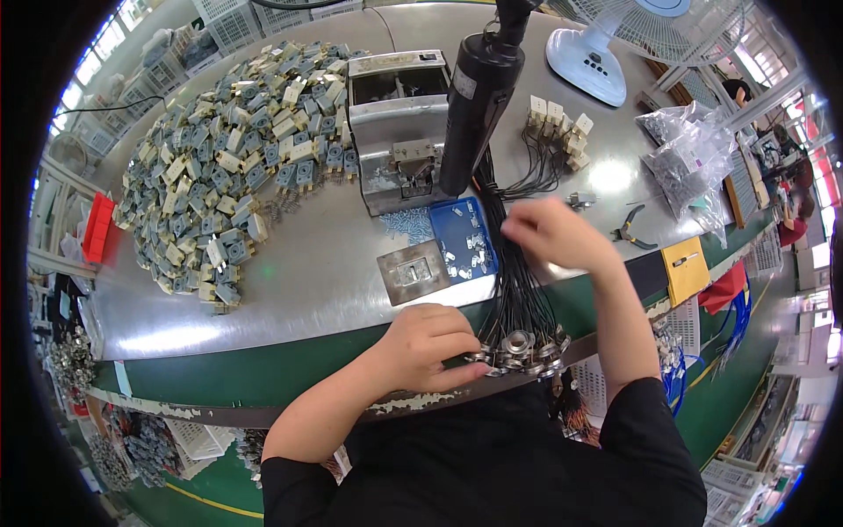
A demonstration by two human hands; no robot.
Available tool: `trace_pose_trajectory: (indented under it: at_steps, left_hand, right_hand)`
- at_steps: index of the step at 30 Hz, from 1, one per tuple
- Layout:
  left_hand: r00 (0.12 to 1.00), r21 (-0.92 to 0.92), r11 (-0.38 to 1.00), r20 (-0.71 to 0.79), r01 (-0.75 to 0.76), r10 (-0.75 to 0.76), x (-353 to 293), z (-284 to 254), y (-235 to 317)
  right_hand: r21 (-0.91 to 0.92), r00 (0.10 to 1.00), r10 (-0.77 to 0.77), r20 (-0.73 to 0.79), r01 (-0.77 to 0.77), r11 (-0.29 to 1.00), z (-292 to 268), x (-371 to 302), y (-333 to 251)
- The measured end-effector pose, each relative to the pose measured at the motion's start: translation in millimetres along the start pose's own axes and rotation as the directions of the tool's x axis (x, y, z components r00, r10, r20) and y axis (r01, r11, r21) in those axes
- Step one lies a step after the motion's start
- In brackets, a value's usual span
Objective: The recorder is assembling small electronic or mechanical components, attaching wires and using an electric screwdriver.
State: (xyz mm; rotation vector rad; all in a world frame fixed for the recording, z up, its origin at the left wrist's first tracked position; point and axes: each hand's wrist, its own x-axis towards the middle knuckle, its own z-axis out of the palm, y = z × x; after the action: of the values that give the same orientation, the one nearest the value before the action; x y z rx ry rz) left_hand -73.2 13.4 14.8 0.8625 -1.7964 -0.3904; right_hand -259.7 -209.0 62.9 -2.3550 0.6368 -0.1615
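My left hand [430, 347] is at the table's front edge, its thumb and forefinger closed around the edge of a cluster of round metal fittings [516, 342]. These fittings sit at the near ends of a bundle of black cables [518, 285] that runs back across the table. My right hand [558, 235] is over the cables farther back, its fingers blurred by motion; whether they hold a cable I cannot make out. Left of the cables lie a blue tray [450, 230] of small metal pieces, a metal plate fixture [413, 272] and loose bluish screws [407, 226].
A metal machine [399, 132] and a black cylindrical tool [479, 110] stand behind the tray. A heap of grey and cream parts [219, 167] covers the left. White connectors [558, 123], a fan [587, 66], pliers [634, 230], plastic bags [694, 158] and a yellow pad [688, 270] are right.
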Motion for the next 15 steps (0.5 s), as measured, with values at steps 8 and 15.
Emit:
trace_pose_trajectory:
  at_steps: [8,15]
  left_hand:
    - [0.979,0.161,0.979,-0.140,-0.124,0.147,2.6,-22.7,9.9]
    - [0.844,-0.220,0.858,-0.184,0.464,-0.504,19.3,-62.0,44.0]
  right_hand:
    - [-0.367,0.962,0.173,-0.211,-0.241,0.898,43.2,-26.5,-33.2]
    - [0.645,0.846,0.526,0.090,-0.452,0.616,20.4,-39.0,-10.8]
